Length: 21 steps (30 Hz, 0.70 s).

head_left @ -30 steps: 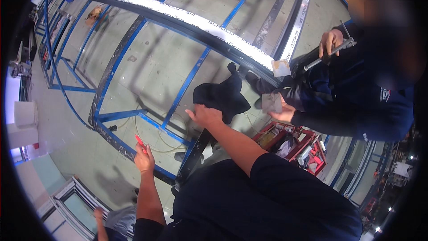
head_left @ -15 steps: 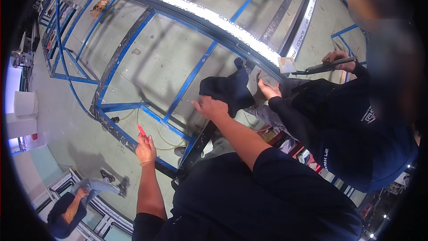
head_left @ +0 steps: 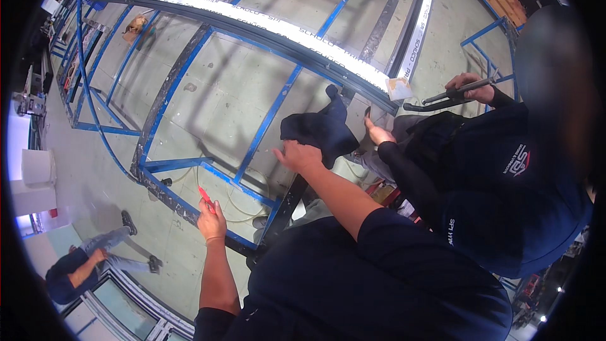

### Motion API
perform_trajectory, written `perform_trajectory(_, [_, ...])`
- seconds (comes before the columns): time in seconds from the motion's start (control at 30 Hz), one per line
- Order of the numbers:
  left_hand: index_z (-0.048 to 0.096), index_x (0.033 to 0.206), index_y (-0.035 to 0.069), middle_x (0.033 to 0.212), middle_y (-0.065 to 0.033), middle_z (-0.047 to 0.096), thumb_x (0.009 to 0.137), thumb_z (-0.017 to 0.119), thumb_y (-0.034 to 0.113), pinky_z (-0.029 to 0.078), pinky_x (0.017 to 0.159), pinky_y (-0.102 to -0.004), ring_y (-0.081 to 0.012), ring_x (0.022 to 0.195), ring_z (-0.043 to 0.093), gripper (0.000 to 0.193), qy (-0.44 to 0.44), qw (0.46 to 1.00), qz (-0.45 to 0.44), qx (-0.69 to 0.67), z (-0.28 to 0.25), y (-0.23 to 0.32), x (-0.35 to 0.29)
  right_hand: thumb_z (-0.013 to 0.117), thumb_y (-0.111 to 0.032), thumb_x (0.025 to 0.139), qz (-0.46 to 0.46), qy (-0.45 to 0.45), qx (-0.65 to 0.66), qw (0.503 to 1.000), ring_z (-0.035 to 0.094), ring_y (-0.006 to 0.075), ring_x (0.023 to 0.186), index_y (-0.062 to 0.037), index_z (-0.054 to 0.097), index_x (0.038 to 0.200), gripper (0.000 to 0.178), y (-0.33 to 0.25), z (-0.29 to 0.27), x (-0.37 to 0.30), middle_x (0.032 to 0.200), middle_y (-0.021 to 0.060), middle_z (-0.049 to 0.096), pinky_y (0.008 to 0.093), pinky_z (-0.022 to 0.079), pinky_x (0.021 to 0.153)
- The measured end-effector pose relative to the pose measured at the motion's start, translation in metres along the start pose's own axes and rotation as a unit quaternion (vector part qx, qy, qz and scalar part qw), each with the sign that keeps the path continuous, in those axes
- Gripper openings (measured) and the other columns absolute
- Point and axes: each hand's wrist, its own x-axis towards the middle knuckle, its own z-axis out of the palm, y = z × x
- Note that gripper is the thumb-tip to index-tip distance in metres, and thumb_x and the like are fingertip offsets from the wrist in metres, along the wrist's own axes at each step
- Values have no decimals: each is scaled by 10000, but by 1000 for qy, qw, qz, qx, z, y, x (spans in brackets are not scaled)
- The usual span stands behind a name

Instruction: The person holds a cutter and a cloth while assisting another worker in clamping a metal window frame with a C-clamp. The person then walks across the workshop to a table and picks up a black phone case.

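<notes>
My left hand [head_left: 212, 220] is closed round a slim red pen-like tool [head_left: 205, 196], its tip pointing up and away from me; its exact kind is unclear. My right hand [head_left: 298, 155] reaches forward with its fingers apart, against the near edge of a dark, cloth-like piece [head_left: 320, 130]. No grip on that piece is visible. Both hands are over a blue metal stand [head_left: 268, 120]. Beyond them lies a long dark profile frame covered with white printed film [head_left: 252, 17]. A small whitish card-like piece [head_left: 399, 89] sits at its near right corner.
At my right, a co-worker in dark clothes [head_left: 486, 196] holds a long black tool [head_left: 451, 96]; their other hand [head_left: 379, 132] is near the frame. A blue hose [head_left: 88, 88] hangs at left. Another person [head_left: 79, 271] is at lower left, near more frames [head_left: 136, 303].
The view has shifted slightly. Both my hands keep nearly the same pose, with the red tool still held. The person at lower left has taken a step, their legs now spread wider.
</notes>
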Motion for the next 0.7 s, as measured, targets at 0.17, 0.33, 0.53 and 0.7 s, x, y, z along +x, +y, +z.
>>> perform_trajectory(0.17, [437, 1261, 65, 835, -222, 670, 964, 553, 304, 473, 644, -524, -439, 734, 633, 398, 0, 1000, -4, -3, 1, -1, 0, 431, -645, 921, 6, -20, -2, 1000, 688, 364, 919, -108, 633, 1067, 592, -1, -4, 0, 1003, 135, 705, 471, 542, 779])
perform_trajectory(0.33, [438, 1283, 56, 885, -233, 675, 967, 542, 325, 487, 682, -523, -447, 780, 645, 428, -19, 1000, -14, -9, -1, 1, 1, 436, -629, 927, -9, 5, -2, 1000, 697, 367, 879, -89, 627, 1061, 589, 0, -1, 0, 956, 153, 711, 482, 549, 749])
perform_trajectory(0.53, [427, 1272, 73, 851, -211, 672, 964, 554, 300, 472, 645, -525, -435, 740, 637, 403, -3, 1000, 3, -8, -3, 4, 2, 446, -614, 925, -20, 26, 4, 999, 705, 362, 845, -83, 635, 1032, 574, 3, 4, 2, 909, 160, 718, 485, 556, 717])
perform_trajectory(0.7, [428, 1277, 74, 851, -212, 674, 960, 562, 296, 476, 650, -522, -435, 744, 640, 410, -1, 1000, -1, -4, -2, 2, 0, 448, -611, 924, -27, 41, 3, 999, 705, 362, 848, -90, 642, 1026, 566, 2, 4, 0, 911, 161, 717, 488, 555, 720])
